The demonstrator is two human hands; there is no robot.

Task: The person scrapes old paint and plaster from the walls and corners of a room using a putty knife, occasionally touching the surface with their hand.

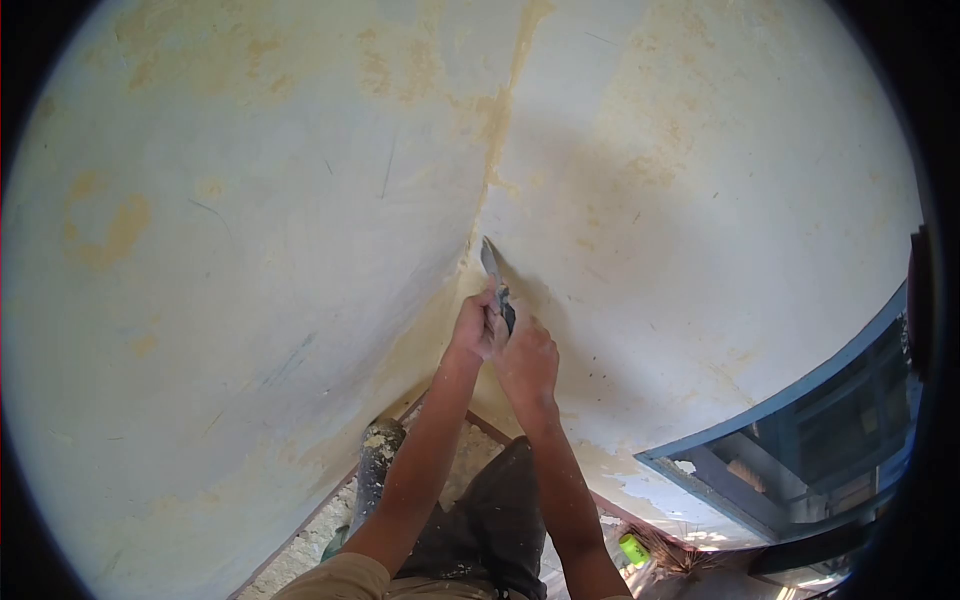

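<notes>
A putty knife [489, 257] with a grey blade and a dark handle points up at the corner where two walls meet. Its blade tip lies at or close to the corner line. My right hand [527, 358] is closed round the handle. My left hand [475, 325] is closed beside it, with its fingers at the upper handle near the base of the blade. Yellowish patches mark the pale left wall [250, 260] and right wall [700, 230], and a yellow strip [497, 120] runs up the corner above the blade.
A blue-framed window [720, 428] curves along the lower right. Below it are a bright green container [633, 549] and a bundle of dry bristles [682, 556]. Pale flakes cover the floor [300, 552] by my legs, which stand close to the corner.
</notes>
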